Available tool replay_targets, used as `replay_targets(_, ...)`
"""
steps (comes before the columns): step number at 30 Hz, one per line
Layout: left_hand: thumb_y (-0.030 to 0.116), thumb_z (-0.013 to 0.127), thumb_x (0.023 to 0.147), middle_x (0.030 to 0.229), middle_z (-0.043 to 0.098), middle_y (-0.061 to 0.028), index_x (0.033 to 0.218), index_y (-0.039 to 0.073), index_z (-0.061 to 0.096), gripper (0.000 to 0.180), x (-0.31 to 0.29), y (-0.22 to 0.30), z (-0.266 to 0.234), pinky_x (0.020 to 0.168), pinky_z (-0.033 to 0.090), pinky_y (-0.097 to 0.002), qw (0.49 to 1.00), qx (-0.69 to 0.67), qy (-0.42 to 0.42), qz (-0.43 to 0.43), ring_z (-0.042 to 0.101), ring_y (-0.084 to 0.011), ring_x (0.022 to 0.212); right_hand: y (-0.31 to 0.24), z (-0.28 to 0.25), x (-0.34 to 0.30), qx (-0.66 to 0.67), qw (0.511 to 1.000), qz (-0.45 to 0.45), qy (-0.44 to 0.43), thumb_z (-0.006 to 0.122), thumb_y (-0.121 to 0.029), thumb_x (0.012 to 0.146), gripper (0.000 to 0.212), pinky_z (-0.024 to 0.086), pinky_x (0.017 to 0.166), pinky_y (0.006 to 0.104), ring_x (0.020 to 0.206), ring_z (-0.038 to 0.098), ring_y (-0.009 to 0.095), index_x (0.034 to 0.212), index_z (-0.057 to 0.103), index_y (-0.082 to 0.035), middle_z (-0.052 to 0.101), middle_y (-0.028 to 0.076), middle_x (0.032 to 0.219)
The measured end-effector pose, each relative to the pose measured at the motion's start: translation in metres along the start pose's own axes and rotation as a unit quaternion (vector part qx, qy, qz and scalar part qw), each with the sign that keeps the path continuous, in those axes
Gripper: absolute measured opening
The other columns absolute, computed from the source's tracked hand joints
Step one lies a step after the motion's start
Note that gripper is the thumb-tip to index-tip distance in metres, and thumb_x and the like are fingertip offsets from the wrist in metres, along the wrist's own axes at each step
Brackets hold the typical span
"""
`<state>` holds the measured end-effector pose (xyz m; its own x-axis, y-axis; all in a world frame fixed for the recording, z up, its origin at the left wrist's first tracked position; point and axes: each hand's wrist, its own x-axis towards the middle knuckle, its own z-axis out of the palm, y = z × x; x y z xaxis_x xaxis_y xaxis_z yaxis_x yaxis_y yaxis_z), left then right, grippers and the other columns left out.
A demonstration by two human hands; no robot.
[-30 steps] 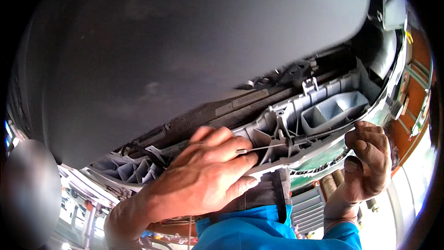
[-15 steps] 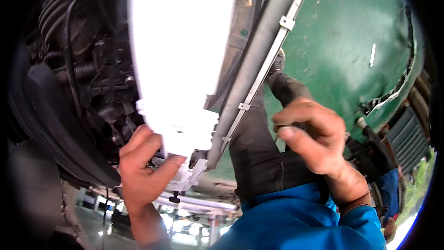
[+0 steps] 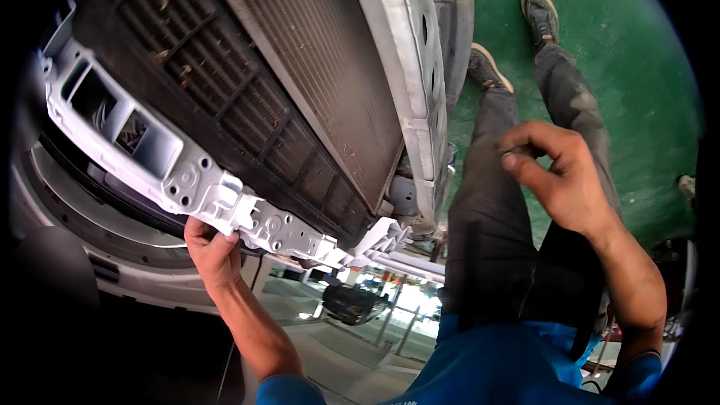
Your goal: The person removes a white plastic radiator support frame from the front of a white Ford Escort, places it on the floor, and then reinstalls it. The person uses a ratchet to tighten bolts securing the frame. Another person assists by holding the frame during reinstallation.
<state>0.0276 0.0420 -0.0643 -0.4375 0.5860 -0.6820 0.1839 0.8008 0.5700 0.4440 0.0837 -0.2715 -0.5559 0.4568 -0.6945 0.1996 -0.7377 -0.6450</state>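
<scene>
A silver-white radiator support bar (image 3: 196,187), with holes and brackets along it, runs diagonally across the front of a car. My left hand (image 3: 214,251) is closed on its edge near the bar's middle, thumb on the near side, the fingertips hidden behind the metal. Off to the right, my right hand (image 3: 562,176) hangs in front of my legs, away from the car. Its fingers are curled and thumb and forefinger come close together; anything between them is too small or hidden to make out.
Behind the bar lie a dark slatted grille panel (image 3: 247,97) scattered with dry debris and a finned radiator (image 3: 322,52). A pale bumper beam (image 3: 397,52) stands between them and the green floor (image 3: 637,105). Part of another person's shoe (image 3: 686,186) shows at far right.
The view has swung, bringing the grille panel and radiator into sight as the glare on the white part has gone. My left hand stays on the bar; my right hand stays curled.
</scene>
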Motion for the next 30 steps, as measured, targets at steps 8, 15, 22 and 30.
replay_targets(8, 0.004, 0.082, 0.068, 0.111, 0.071, -0.0137, 0.119, -0.006, 0.062, 0.055, 0.007, -0.003, 0.004, 0.096, 0.054, -0.0397, 0.997, -0.040, 0.008, 0.072, 0.070, -0.0258, 0.100, 0.093, 0.024, -0.011, 0.126, 0.987, 0.073, 0.065, 0.065, -0.003, 0.086, 0.013, 0.042, 0.068, 0.0252, 0.074, 0.049, 0.008, 0.098, 0.065, 0.003, 0.062, 0.001, 0.084)
replay_targets(15, 0.003, 0.081, 0.070, 0.109, 0.072, -0.0141, 0.114, -0.005, 0.066, 0.048, 0.004, -0.002, 0.009, 0.096, 0.054, -0.0378, 0.996, -0.044, -0.011, 0.079, 0.070, -0.0251, 0.100, 0.124, 0.050, -0.016, 0.127, 0.988, 0.072, 0.054, 0.064, -0.003, 0.086, 0.012, 0.042, 0.066, 0.0245, 0.072, 0.049, 0.007, 0.097, 0.065, 0.003, 0.060, 0.001, 0.082)
replay_targets(22, 0.012, 0.086, 0.075, 0.111, 0.072, -0.0104, 0.123, -0.004, 0.062, 0.056, 0.007, -0.010, 0.026, 0.091, 0.056, -0.0341, 0.995, -0.018, -0.011, 0.095, 0.070, -0.0204, 0.099, 0.076, 0.068, 0.002, 0.113, 0.992, -0.012, 0.048, 0.063, -0.004, 0.087, 0.014, 0.043, 0.067, 0.0248, 0.073, 0.051, 0.007, 0.098, 0.064, 0.004, 0.059, 0.001, 0.077)
replay_targets(30, 0.002, 0.088, 0.065, 0.112, 0.070, -0.0151, 0.125, -0.009, 0.060, 0.067, 0.007, -0.002, 0.025, 0.091, 0.054, -0.0334, 0.997, -0.058, -0.028, 0.039, 0.069, -0.0219, 0.099, 0.021, 0.067, 0.032, 0.058, 0.997, -0.024, 0.043, 0.063, -0.005, 0.088, 0.013, 0.042, 0.064, 0.0230, 0.072, 0.050, 0.005, 0.098, 0.065, 0.004, 0.060, 0.000, 0.080)
